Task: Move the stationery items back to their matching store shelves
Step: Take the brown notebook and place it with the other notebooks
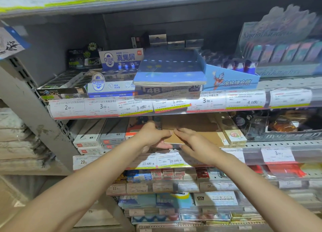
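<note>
A flat brown kraft-paper box [172, 139] lies at the front of the middle shelf [278, 143]. My left hand [153, 135] grips its left end, thumb on top and fingers underneath. My right hand [193, 144] rests on its top right side with fingers stretched forward. More brown cardboard [190, 122] sits just behind it on the same shelf. A blue notebook stack [169, 69] lies on eraser boxes on the shelf above.
White pencil boxes [88, 135] stand left of the brown box, HB pencil boxes [233, 135] to its right. Price-tag strips [156, 104] line every shelf edge. An Ultraman eraser display [230, 80] and card boxes [282, 46] fill the upper shelf. A grey upright [34, 113] borders the left.
</note>
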Demonstrator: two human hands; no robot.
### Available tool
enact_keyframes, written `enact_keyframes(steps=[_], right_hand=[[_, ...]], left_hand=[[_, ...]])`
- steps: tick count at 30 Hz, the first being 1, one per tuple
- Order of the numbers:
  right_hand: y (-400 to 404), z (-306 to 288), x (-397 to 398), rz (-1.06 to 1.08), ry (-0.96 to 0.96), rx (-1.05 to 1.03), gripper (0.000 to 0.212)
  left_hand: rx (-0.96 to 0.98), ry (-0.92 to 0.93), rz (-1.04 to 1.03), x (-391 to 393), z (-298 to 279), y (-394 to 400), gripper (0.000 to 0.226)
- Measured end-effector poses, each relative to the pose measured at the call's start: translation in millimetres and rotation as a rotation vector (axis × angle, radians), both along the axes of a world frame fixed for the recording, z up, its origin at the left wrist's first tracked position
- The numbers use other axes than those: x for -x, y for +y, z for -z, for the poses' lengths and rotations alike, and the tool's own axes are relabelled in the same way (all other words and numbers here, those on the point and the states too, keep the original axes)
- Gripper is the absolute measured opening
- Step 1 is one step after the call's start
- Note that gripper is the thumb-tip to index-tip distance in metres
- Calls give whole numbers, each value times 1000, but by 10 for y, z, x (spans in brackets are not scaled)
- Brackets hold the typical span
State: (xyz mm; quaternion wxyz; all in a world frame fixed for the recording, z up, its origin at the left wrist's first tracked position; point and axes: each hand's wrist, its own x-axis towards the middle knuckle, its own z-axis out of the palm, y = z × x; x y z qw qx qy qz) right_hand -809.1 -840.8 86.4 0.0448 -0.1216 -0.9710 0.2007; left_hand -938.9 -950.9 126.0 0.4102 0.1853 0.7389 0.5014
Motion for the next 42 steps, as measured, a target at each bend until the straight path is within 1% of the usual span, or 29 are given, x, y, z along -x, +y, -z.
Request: enact_keyframes(steps=[1,2,6,8,10,14,17,19,21,23,24,26,28,31,34,38,40,42], right_hand=[[3,17,-3,-1,15,-5,54],[6,28,-6,-5,31,-8,53],[27,17,-40,-33,88,2,51],[40,1,-69,-45,100,20,51],[64,-15,-97,-55,113,38,51],[114,-90,-186,-60,120,68,55],[160,-151,-279,-64,102,150,57],[217,-161,-334,8,152,207,51],[321,-137,-385,151,230,194,46],[433,-102,-431,282,230,176,43],[483,-88,-458,329,215,197,46],[570,-71,-495,403,197,291,55],[620,-62,-519,441,206,386,62],[641,-57,-551,447,229,499,62],[667,-61,-588,473,251,688,66],[712,-62,-636,484,230,843,62],[730,-51,-651,475,218,943,70],[746,-52,-666,469,186,1053,78]], left_hand=[[-39,-35,-17,-6,9,19,63],[-67,-59,-27,-9,19,40,59],[-104,-180,-74,-39,27,110,24],[-109,-214,-80,-41,26,139,13],[-124,-246,-73,-36,30,157,8],[-179,-311,-70,-57,39,145,10],[-186,-335,-64,-91,70,118,14],[-198,-339,-75,-116,81,97,14],[-229,-337,-103,-140,91,67,18],[-267,-342,-147,-135,125,23,42],[-280,-340,-161,-129,152,2,57],[-284,-321,-154,-156,177,-48,68],[-282,-296,-153,-201,184,-88,65],[-288,-276,-180,-274,173,-124,54],[-325,-283,-196,-373,149,-153,47],[-342,-288,-202,-455,165,-201,50],[-358,-291,-204,-500,167,-207,53],[-376,-286,-206,-558,155,-206,51]])
